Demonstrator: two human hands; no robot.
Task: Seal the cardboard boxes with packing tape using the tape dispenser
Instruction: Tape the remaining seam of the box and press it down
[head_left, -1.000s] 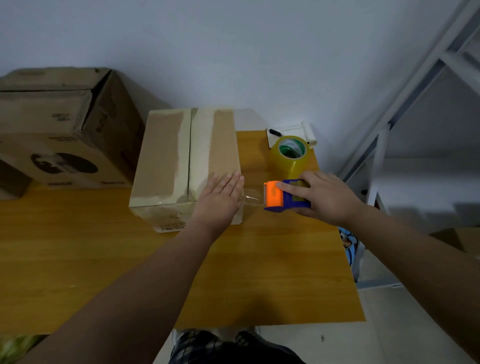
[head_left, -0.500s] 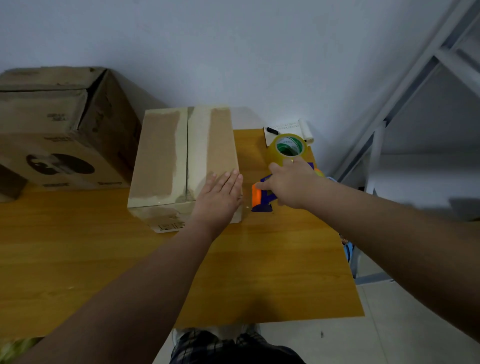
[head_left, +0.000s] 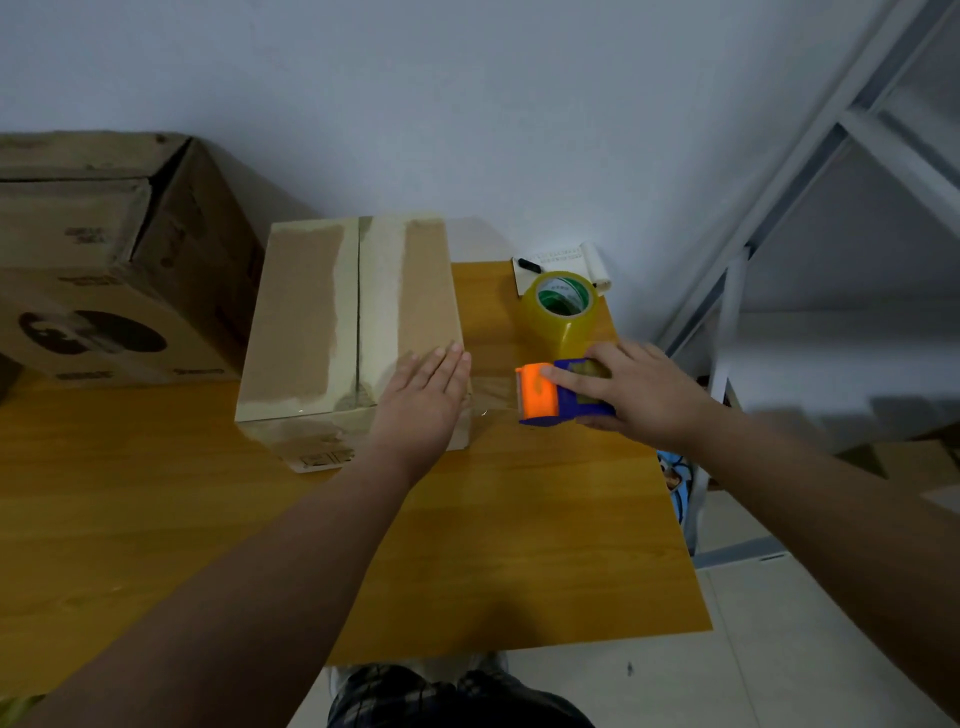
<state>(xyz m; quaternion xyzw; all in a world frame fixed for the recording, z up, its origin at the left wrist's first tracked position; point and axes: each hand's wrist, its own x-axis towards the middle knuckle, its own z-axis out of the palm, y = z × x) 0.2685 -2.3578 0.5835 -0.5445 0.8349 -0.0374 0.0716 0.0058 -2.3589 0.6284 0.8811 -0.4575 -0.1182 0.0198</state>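
— Pale wall behind, and a yellow-brown wooden counter in front of it. What stood on it?
— A cardboard box, at the far middle of the counter. Its top flaps were closed, with pale bands along the centre seam. A larger cardboard box stood to its left, against the wall.
— And the hands?
— The left hand lay flat on the near right corner of the box top, its grip apart, fingers straight on the cardboard. The right hand was just right of the box, its grip clamped on the tape dispenser, which was orange in front and blue behind. The forefinger lay along the orange part.
— Was tape out?
— A clear strip of tape ran from the orange end to the box's right edge, beside the left fingertips.
— Anything else?
— A yellowish roll of tape stood just beyond the dispenser. A white sheet with a black marker lay by the wall, and a grey metal rack stood at the right.
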